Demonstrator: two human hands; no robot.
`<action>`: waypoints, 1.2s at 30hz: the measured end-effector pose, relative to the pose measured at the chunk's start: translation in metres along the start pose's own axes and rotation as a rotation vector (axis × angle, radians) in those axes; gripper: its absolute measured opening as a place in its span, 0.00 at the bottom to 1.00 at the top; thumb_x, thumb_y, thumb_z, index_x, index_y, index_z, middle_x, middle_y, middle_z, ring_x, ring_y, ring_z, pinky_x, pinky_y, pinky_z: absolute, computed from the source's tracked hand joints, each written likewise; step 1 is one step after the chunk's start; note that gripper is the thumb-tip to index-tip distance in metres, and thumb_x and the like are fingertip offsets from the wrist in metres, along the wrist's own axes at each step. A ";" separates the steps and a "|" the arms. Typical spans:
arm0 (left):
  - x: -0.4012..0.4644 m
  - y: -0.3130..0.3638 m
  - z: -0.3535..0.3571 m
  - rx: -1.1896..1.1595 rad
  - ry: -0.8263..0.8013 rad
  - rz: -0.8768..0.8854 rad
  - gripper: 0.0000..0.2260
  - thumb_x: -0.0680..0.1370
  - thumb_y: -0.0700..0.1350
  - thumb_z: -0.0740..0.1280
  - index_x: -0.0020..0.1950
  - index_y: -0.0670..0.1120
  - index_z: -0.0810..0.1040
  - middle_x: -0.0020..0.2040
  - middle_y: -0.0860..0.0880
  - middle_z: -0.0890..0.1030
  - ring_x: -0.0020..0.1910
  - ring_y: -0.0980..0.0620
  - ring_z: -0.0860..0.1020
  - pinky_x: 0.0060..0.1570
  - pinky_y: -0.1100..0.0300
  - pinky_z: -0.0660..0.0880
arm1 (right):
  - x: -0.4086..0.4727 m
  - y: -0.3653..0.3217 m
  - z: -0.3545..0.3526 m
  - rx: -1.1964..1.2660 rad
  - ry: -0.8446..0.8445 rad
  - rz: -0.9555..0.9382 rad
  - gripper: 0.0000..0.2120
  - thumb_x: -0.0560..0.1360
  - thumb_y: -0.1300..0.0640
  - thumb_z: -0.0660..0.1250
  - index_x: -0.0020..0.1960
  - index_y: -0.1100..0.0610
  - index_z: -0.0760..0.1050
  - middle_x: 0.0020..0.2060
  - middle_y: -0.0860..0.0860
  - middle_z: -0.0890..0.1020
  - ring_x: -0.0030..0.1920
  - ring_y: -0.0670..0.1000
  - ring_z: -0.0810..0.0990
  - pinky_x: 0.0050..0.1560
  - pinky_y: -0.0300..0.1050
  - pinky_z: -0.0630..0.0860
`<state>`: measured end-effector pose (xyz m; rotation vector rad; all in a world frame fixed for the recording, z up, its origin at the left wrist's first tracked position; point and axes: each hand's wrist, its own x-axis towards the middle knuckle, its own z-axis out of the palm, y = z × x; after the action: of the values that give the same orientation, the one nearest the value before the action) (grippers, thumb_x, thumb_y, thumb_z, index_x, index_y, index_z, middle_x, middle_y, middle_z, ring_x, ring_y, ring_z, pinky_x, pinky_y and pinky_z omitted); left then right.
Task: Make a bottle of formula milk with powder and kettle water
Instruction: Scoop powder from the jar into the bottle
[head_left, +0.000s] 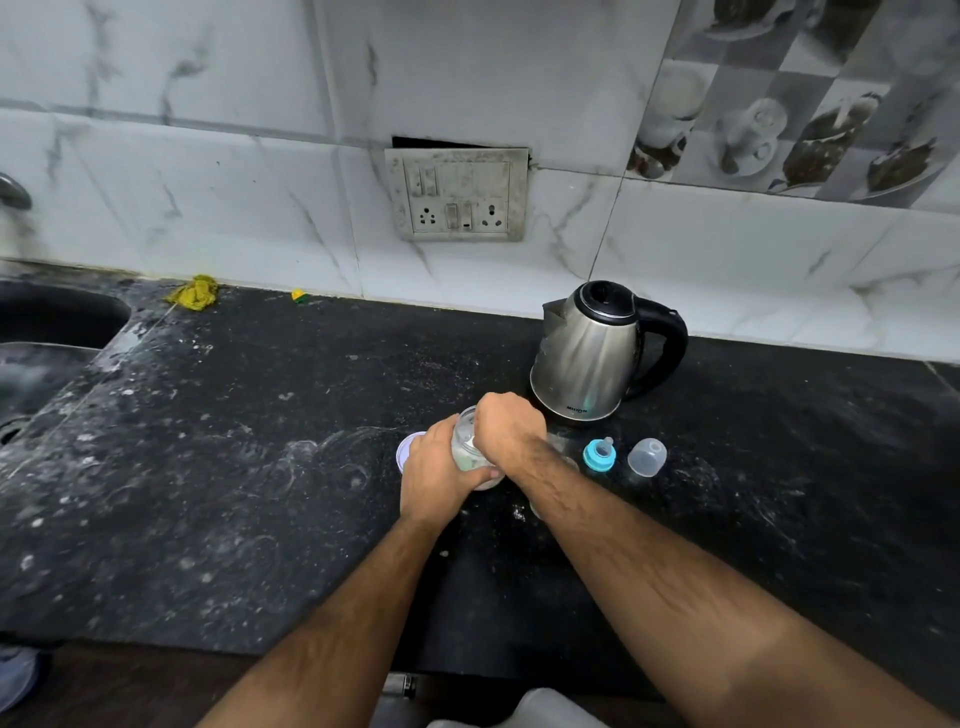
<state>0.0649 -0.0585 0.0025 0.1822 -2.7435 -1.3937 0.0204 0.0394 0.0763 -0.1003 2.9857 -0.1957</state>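
Observation:
My left hand (434, 480) grips a clear powder jar (467, 452) with white powder inside, tilted just above the black counter. My right hand (506, 428) is curled over the jar's mouth, its fingers closed on what looks like a small white scoop (471, 441), which is mostly hidden. The jar's pale lid (408, 449) lies flat to the left, partly behind my left hand. A steel kettle (587, 353) with a black handle stands just behind my hands. To the right lie the blue teat ring (600, 455) and the clear bottle cap (647, 457). Part of a clear bottle (562, 448) shows behind my right forearm.
A dark sink (57, 317) is set in the counter at far left, with a yellow cloth (195, 293) and a small yellow scrap (300, 296) by the wall. A switchboard (457, 195) is on the tiled wall. The counter's front edge (208, 644) runs below my arms.

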 end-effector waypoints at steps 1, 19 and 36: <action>0.000 -0.001 0.000 -0.002 0.000 0.000 0.35 0.57 0.64 0.78 0.61 0.61 0.72 0.54 0.61 0.80 0.55 0.58 0.78 0.52 0.52 0.79 | 0.000 0.000 -0.001 -0.005 -0.013 -0.009 0.10 0.76 0.62 0.63 0.54 0.57 0.81 0.52 0.56 0.84 0.53 0.57 0.82 0.43 0.46 0.72; -0.001 -0.011 -0.011 -0.001 0.007 0.009 0.44 0.61 0.56 0.80 0.74 0.49 0.67 0.69 0.53 0.74 0.69 0.51 0.71 0.68 0.48 0.70 | -0.017 0.086 -0.029 0.721 0.234 0.305 0.15 0.75 0.48 0.69 0.34 0.56 0.81 0.30 0.46 0.85 0.26 0.46 0.82 0.38 0.44 0.81; -0.059 0.019 0.076 -0.191 -0.096 -0.020 0.40 0.63 0.50 0.82 0.72 0.50 0.69 0.66 0.54 0.76 0.63 0.57 0.74 0.63 0.56 0.74 | -0.028 0.177 -0.014 0.884 0.434 0.433 0.08 0.74 0.53 0.71 0.36 0.51 0.79 0.31 0.45 0.82 0.39 0.49 0.82 0.40 0.42 0.74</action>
<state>0.1136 0.0216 -0.0269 0.1368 -2.6666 -1.7006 0.0362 0.2180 0.0708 0.7503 2.8815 -1.5822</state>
